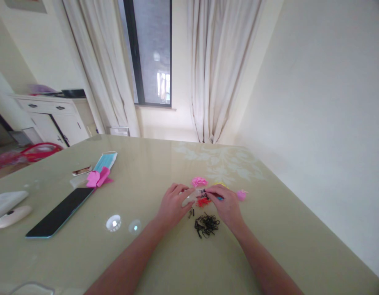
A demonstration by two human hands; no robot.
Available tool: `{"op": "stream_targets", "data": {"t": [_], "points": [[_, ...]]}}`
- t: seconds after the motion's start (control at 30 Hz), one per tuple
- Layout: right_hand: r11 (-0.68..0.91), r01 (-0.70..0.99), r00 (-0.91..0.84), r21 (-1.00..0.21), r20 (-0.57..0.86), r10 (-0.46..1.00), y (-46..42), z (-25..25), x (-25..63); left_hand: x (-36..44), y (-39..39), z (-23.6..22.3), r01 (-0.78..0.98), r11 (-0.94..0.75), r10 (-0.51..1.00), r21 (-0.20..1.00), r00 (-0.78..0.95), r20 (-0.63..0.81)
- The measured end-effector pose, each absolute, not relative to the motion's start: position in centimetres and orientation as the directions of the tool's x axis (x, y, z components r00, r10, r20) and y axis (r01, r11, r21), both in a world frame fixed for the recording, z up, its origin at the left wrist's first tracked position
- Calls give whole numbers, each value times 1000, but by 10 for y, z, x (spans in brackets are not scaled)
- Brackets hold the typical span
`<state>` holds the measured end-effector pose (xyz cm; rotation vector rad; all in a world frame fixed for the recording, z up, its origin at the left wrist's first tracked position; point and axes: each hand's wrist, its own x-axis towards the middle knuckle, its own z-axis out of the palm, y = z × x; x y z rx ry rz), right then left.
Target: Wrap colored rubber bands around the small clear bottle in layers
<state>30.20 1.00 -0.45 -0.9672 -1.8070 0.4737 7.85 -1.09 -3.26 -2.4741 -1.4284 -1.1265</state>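
My left hand curves its thumb and fingers around a small clear container, whose exact shape is hard to make out. Small black bands show at its right end, by the fingertips of my right hand, which are pinched together on them. Just in front of both hands lies a loose pile of black elastic bands, with a few stray ones by my left thumb. Around the hands are small heaps of pink bands, red bands and yellow bands, the last partly hidden behind my right hand.
Right of my right hand sits a light purple bunch. On the left of the glossy table lie a dark phone, a pink bow-like piece, a blue face mask and white rounded objects. A wall borders the right edge.
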Motion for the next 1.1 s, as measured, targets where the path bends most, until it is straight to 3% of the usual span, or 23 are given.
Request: {"op": "stream_targets", "data": {"t": [0.33,0.77,1.1], "points": [[609,445,-270,-657,550,790,9,-4,301,80,-12,-33,801,-542,716,253,283,638],[400,293,-120,-868,382,917,12,-6,302,78,-15,-30,802,-567,695,190,341,632],[550,430,-189,-715,525,830,12,-6,303,80,-16,-28,809,-557,695,186,331,638]]}}
